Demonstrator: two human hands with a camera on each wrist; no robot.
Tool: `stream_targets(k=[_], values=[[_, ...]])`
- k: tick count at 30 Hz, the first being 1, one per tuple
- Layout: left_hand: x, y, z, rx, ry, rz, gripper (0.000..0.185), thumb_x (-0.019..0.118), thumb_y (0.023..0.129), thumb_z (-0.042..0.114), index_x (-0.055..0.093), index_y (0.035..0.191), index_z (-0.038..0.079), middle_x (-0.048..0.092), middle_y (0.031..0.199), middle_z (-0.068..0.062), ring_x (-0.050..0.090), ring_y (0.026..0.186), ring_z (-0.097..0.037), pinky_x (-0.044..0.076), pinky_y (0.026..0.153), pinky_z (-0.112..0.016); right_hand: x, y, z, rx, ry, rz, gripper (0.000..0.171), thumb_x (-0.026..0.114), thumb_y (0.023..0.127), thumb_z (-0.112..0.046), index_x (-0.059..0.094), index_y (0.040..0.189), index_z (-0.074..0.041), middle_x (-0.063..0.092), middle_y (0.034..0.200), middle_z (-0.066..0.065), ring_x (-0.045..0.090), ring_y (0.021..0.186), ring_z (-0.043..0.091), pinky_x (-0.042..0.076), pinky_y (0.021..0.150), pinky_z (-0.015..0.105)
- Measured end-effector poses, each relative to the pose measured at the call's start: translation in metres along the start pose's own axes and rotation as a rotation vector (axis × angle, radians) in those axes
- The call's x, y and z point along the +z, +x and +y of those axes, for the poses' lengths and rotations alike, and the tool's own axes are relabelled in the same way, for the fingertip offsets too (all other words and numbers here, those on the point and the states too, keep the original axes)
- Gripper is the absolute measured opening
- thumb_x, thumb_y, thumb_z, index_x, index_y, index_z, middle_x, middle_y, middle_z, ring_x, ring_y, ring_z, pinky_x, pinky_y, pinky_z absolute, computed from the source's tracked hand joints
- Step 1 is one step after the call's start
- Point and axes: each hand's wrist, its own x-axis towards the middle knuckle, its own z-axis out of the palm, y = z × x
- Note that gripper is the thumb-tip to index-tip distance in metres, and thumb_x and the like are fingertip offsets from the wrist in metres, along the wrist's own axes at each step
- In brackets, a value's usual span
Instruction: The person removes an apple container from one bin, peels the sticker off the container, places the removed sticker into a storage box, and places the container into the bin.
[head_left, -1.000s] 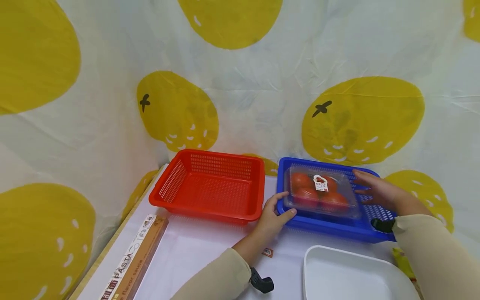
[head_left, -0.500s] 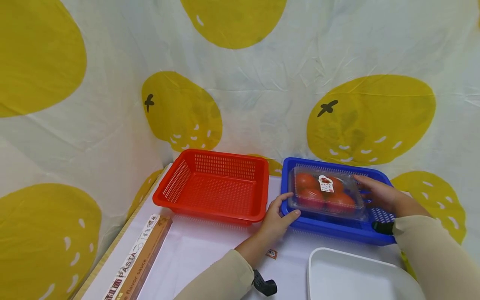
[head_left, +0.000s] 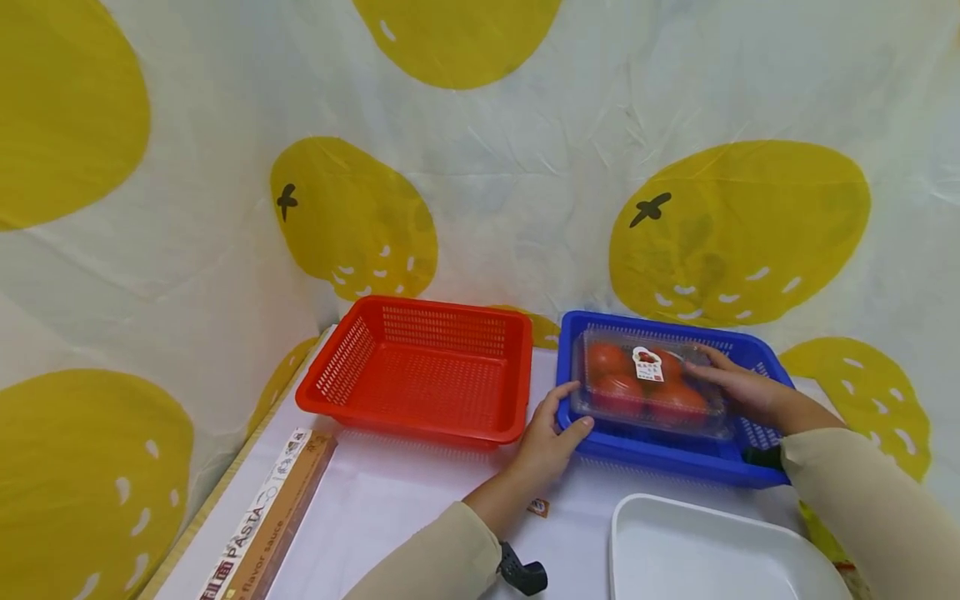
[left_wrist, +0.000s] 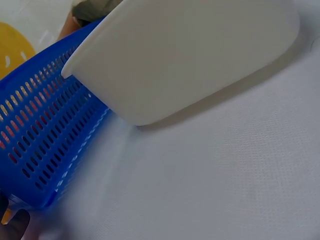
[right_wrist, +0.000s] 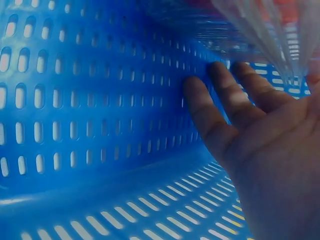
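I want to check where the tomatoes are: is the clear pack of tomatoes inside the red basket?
No, the tomato pack sits in the blue basket; the red basket holds nothing.

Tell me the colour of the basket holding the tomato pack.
Blue: the basket shows best in the head view, beside a red one.

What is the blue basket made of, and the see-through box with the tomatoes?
The blue basket looks like hard, shiny plastic: its walls and floor have neat rows of moulded slots. The box seems to be thin clear plastic, since the red tomatoes show through it and light glints on its ridges.
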Motion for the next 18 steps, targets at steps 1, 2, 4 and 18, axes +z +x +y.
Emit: stream_targets(k=[1, 2, 4, 18], values=[[0.0003, 0.0002, -0.0002, 0.012, 0.006, -0.002, 0.053, 0.071, 0.104, 0.024, 0.054, 0.152, 0.039, 0.049, 0.156, 0.001, 0.045, 0.148, -0.026, 0.043, 0.12, -0.05, 0.0006, 0.0004, -0.0001, 0.001, -0.001, 0.001, 0.087, 0.045, 0.113, -0.049, -0.015, 0.169, -0.02, 0.002, 0.169, 0.033, 0.024, 0.148, 0.056, 0.028, 0.121, 0.072], [0.0005, 0.0005, -0.0007, 0.023, 0.01, -0.006, 0.054, 0.07, 0.105, 0.024, 0.053, 0.153, 0.037, 0.048, 0.157, 0.0, 0.044, 0.148, -0.026, 0.041, 0.121, -0.051, 0.0011, 0.0004, -0.0003, 0.002, -0.003, -0.004, 0.088, 0.045, 0.113, -0.049, -0.017, 0.168, -0.021, -0.001, 0.169, 0.033, 0.023, 0.148, 0.056, 0.026, 0.121, 0.073], [0.0008, 0.0008, -0.0017, 0.035, 0.027, -0.01, 0.054, 0.068, 0.105, 0.025, 0.051, 0.155, 0.038, 0.047, 0.157, -0.002, 0.042, 0.149, -0.027, 0.039, 0.122, -0.053, 0.001, 0.0008, -0.0003, -0.001, 0.02, -0.018, 0.089, 0.046, 0.112, -0.047, -0.019, 0.167, -0.023, -0.005, 0.17, 0.032, 0.019, 0.149, 0.058, 0.019, 0.122, 0.075], [0.0001, 0.0004, -0.0009, 0.03, 0.067, -0.028, 0.055, 0.065, 0.107, 0.028, 0.046, 0.156, 0.042, 0.043, 0.159, -0.005, 0.038, 0.152, -0.031, 0.032, 0.125, -0.059, -0.0046, -0.0076, -0.002, -0.073, 0.238, -0.063, 0.083, 0.045, 0.112, -0.028, -0.014, 0.17, -0.037, -0.018, 0.172, 0.016, 0.004, 0.153, 0.053, 0.016, 0.121, 0.076]])
